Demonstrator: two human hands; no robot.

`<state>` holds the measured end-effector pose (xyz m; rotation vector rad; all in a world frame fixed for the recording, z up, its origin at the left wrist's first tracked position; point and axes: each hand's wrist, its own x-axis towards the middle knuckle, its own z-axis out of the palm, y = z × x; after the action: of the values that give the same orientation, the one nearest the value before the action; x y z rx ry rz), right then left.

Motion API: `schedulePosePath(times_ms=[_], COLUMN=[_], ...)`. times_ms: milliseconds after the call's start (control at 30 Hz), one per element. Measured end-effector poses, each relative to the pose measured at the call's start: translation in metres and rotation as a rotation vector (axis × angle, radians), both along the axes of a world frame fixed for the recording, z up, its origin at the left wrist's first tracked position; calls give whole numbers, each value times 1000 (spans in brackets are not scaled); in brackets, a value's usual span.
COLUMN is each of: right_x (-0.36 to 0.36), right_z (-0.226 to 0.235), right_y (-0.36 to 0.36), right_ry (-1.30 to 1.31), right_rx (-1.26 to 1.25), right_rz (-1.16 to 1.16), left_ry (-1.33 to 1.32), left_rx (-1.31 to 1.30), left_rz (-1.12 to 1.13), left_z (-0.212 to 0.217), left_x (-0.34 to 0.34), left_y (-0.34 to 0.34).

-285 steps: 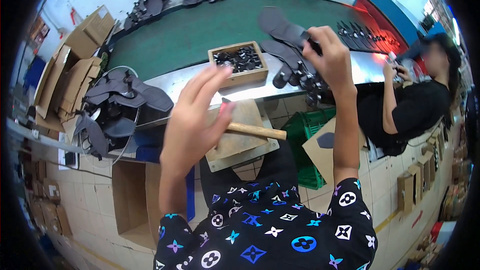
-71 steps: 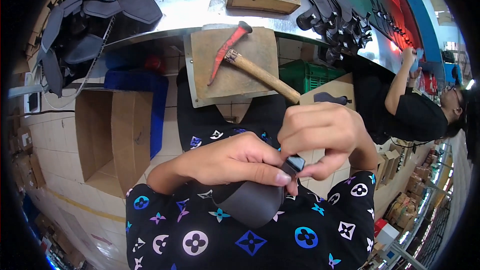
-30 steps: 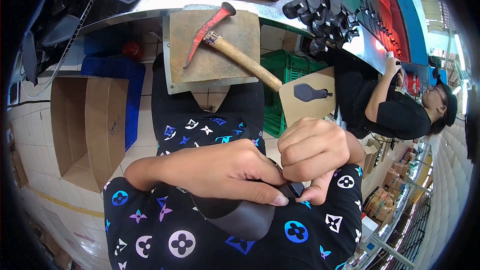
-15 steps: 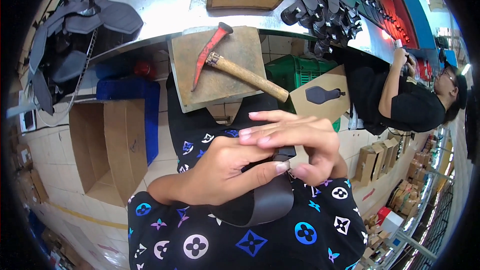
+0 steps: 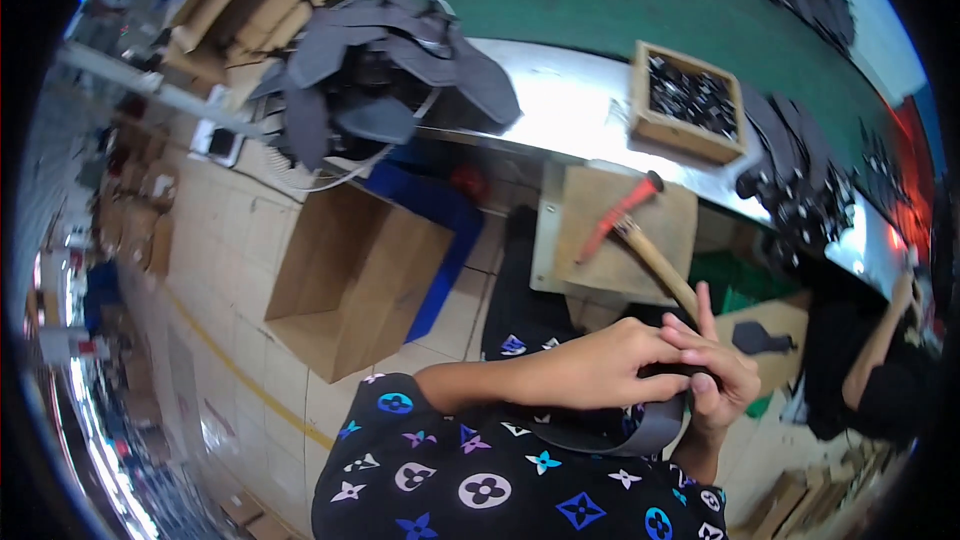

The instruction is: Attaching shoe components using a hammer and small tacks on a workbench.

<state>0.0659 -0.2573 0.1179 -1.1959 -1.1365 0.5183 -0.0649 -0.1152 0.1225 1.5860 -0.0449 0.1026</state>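
Both hands closed on the dark strap piece (image 5: 655, 425): left hand (image 5: 600, 370) over it, right hand (image 5: 715, 380) pinching its end. Keep edges aligned, press evenly.

Steel tabletop (image 5: 570, 110) carrying: wooden box (image 5: 686, 104) of black parts, grey cut pieces (image 5: 395, 70), dark soles (image 5: 800, 190); projecting wooden board (image 5: 610, 230) bearing a red-headed hammer (image 5: 635, 230).

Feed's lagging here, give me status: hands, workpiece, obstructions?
Left hand and right hand both clamped on dark grey flat piece. Held at lap. Hammer idle on board, apart.
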Motion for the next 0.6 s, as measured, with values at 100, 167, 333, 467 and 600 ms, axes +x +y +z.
schedulePosePath(times_ms=[100, 167, 333, 467, 600], right_x=[2, 9, 10, 38, 29], right_z=[-5, -17, -36, -51, -49], right_y=[6, 4, -7, -18, -1], right_ry=[-36, -45, 156, -15, 275], right_rx=[-12, -26, -76, -39, -60], right_rz=[-103, -114, -305, -396, -318], left_ry=[41, 219, 275, 323, 332], left_rx=[-395, -743, -653, -457, -185], left_rz=[-59, -170, -136, -45, 324], left_z=[-18, -30, -30, -11, -12], left_x=[4, -2, -16, -30, -35], left_y=[-5, -9, -3, -3, 31])
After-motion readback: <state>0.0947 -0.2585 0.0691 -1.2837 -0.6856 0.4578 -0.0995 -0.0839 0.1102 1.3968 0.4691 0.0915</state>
